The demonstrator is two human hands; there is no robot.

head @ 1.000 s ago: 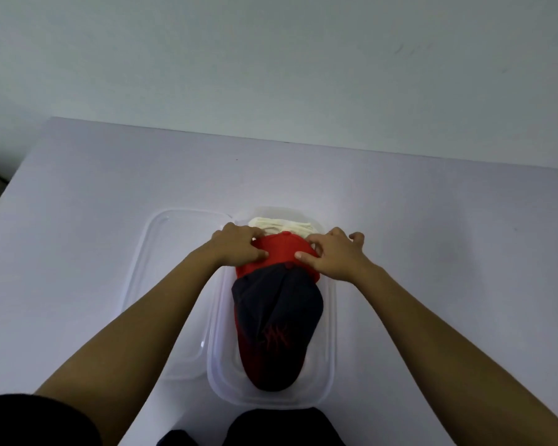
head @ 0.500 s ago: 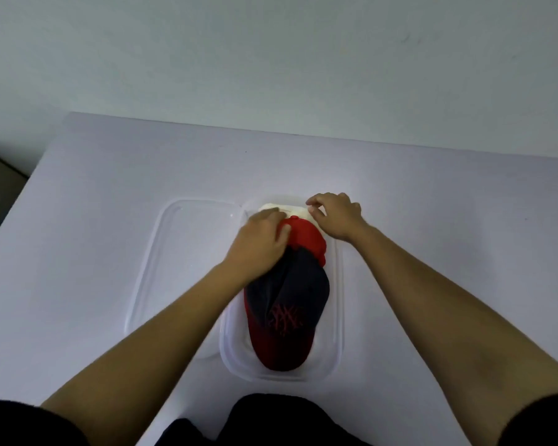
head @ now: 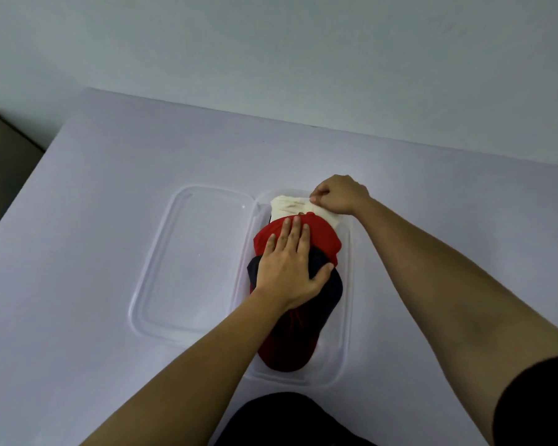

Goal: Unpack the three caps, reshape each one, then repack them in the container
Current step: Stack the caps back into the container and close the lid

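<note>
A: The left hand [head: 289, 272] lies flat and open on the red cap [head: 319, 239]. The right hand [head: 340, 194] pinches the edge of the white cap [head: 290, 206] in the middle of the frame.

B: Are the caps packed?

A: All three sit in the clear container [head: 347, 317] (the lid [head: 187, 262] lies just left). It looks nearly done; the lid is not on.

B: Anything hidden?

A: The dark cap [head: 331, 284] is partly under the arm.

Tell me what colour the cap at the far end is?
Cream cap, seen from the head view.
</note>
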